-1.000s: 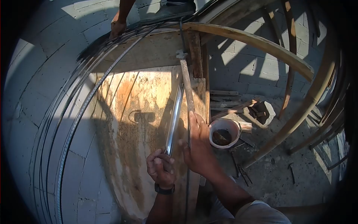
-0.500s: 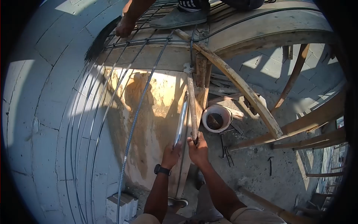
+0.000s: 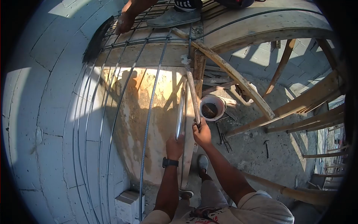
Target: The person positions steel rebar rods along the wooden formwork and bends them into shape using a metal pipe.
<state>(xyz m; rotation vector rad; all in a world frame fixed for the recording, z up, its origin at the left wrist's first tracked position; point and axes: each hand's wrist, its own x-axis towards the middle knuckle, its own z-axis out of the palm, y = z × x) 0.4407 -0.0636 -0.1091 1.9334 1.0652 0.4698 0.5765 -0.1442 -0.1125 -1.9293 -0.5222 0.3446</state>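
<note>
My left hand (image 3: 174,147), with a dark watch on its wrist, is wrapped round the lower end of a shiny metal pipe (image 3: 180,112). To its right, my right hand (image 3: 201,133) grips the lower end of a rusty rebar bending bar (image 3: 192,87). The bar's notched head (image 3: 185,59) is up by a rebar end below the wooden edge; whether it bites on the steel I cannot tell. Both tools slant upward in front of a stained plywood panel (image 3: 149,97). Long steel rebars (image 3: 152,100) hang down to the left.
Another person's hand (image 3: 125,23) and shoe (image 3: 173,18) are on the rebar mesh above. A loose wooden batten (image 3: 238,78) slants down at right. Below are a bucket (image 3: 212,107) with dark contents, a hammer (image 3: 266,148) and wooden props (image 3: 287,106). A block wall (image 3: 48,112) stands left.
My view has shifted, and my right hand with the bending bar sits higher, beside the bucket. The bar leans more to the left at its top. Both hands keep their hold.
</note>
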